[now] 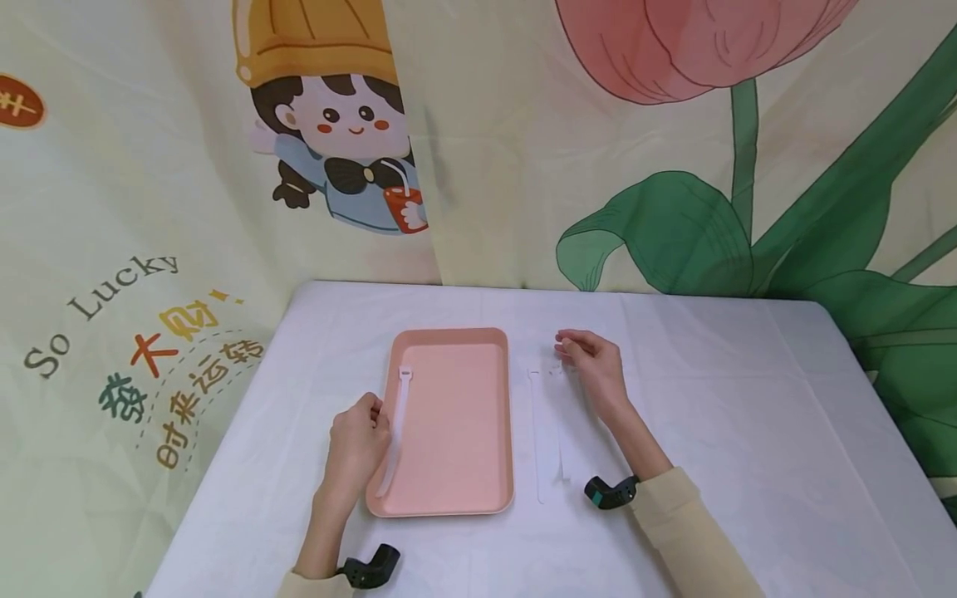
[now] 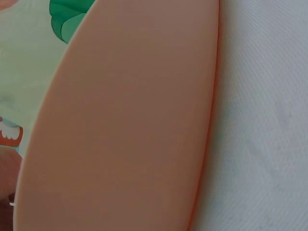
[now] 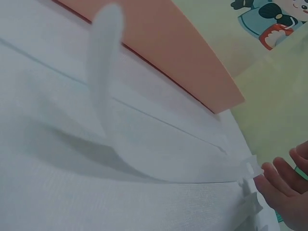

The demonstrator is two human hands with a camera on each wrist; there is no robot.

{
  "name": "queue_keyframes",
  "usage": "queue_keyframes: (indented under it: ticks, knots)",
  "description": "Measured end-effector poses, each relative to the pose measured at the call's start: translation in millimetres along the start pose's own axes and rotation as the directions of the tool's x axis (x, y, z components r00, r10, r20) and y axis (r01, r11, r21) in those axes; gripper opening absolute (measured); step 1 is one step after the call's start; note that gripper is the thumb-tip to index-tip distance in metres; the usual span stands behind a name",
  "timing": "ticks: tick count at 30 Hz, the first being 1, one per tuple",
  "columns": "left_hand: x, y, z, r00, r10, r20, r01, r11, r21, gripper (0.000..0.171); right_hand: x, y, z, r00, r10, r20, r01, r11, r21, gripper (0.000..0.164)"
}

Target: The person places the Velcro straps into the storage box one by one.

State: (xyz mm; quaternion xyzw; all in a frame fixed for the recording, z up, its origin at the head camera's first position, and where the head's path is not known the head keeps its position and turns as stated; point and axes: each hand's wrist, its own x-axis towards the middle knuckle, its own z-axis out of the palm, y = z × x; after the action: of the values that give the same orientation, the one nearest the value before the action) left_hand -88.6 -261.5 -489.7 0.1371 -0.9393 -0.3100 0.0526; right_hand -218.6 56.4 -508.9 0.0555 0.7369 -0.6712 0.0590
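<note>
A pink tray [image 1: 456,423] lies on the table. Inside it, along the left side, runs a narrow white strap with a slotted head [image 1: 404,399]. My left hand [image 1: 360,438] is at the tray's left rim beside this strap, fingers curled; whether it holds anything I cannot tell. Right of the tray, more white straps [image 1: 535,432] lie lengthwise. My right hand [image 1: 594,365] is over their far ends. In the right wrist view its fingers [image 3: 276,180] are apart, a fingertip right at the slotted end of one strap [image 3: 178,166], whose other end curls up off the cloth.
A white cloth [image 1: 718,415] covers the table. Behind it hangs a printed backdrop [image 1: 493,166] with a cartoon figure and a large flower. A black wrist camera [image 1: 374,569] sits on the left wrist, another camera [image 1: 611,492] on the right.
</note>
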Motion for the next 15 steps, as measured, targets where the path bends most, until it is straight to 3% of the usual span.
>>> queue_keyframes:
  ticks: [15]
  knots:
    - [-0.3, 1.4, -0.4, 1.000, -0.001, 0.003, 0.001, 1.000, 0.001, 0.009, -4.5, 10.0, -0.3, 0.998, 0.054, 0.026, -0.052, 0.997, -0.063, 0.024]
